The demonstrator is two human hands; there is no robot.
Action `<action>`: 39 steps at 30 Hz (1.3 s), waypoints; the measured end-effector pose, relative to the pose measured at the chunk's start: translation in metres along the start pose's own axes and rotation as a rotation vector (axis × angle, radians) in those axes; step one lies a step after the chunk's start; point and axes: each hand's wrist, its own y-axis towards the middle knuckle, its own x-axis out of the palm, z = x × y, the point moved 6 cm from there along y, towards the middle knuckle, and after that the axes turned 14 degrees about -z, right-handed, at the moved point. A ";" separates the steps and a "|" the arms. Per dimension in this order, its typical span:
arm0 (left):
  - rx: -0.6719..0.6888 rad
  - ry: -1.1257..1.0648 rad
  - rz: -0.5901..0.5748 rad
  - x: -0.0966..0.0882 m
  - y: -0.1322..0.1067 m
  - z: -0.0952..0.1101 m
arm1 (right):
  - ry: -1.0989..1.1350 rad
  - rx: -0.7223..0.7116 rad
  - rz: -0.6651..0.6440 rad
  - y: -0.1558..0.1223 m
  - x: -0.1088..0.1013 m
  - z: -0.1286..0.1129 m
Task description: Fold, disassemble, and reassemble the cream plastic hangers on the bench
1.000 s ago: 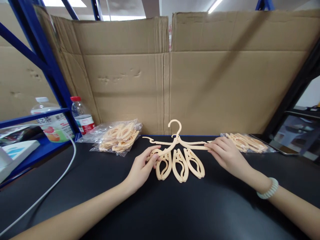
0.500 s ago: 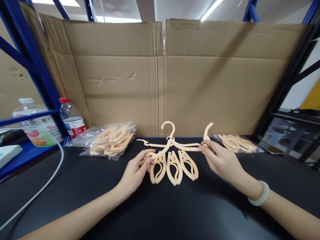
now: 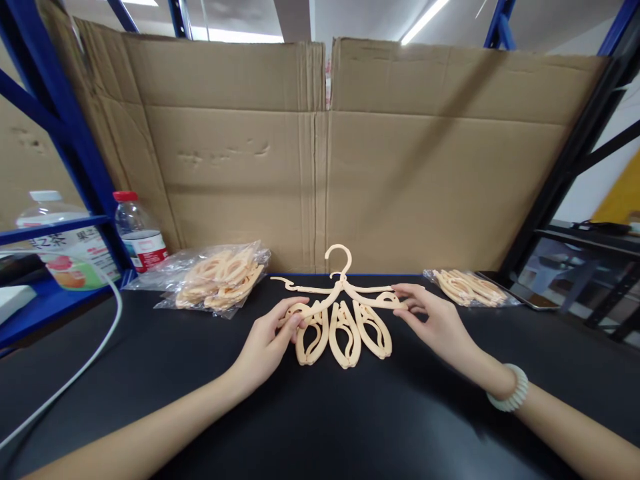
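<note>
A cream folding clothes hanger (image 3: 344, 283) stands partly unfolded over the black table, its hook upright. My left hand (image 3: 270, 337) is closed around the end of its near left arm, thumb on top. At the other side my right hand (image 3: 430, 317) pinches the end of the right arm, with fingertips partly covering it. A thin curved piece (image 3: 284, 283) sticks out at the hanger's far left. Just below the hanger, several folded cream hangers (image 3: 345, 340) lie fanned side by side, close to my left fingers.
A clear plastic bag of folded hangers (image 3: 220, 277) lies at the left, and a smaller bag (image 3: 467, 288) at the right beside a phone (image 3: 535, 298). Bottles (image 3: 143, 233) and a white cable (image 3: 113, 333) are at the far left. A cardboard wall (image 3: 320, 180) closes off the back.
My right hand has turned the hanger's right end piece, which stuck up before, down in line with the arm. The left hand keeps its hold.
</note>
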 end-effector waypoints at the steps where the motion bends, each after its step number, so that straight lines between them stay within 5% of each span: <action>1: 0.000 0.001 0.002 0.000 0.000 0.001 | 0.073 0.035 -0.017 0.001 0.001 0.004; 10: -0.041 -0.094 0.071 -0.001 -0.003 0.008 | 0.442 0.169 -0.105 0.007 -0.005 0.011; 23: 0.024 -0.223 0.108 -0.001 -0.008 0.032 | 0.842 0.206 -0.063 0.005 -0.003 0.016; 35: -0.043 -0.338 -0.048 0.032 -0.017 0.039 | 1.011 0.326 -0.001 -0.002 0.016 0.000; 39: -0.053 -0.351 -0.103 0.041 -0.017 0.038 | 0.983 0.278 -0.175 -0.005 0.027 -0.018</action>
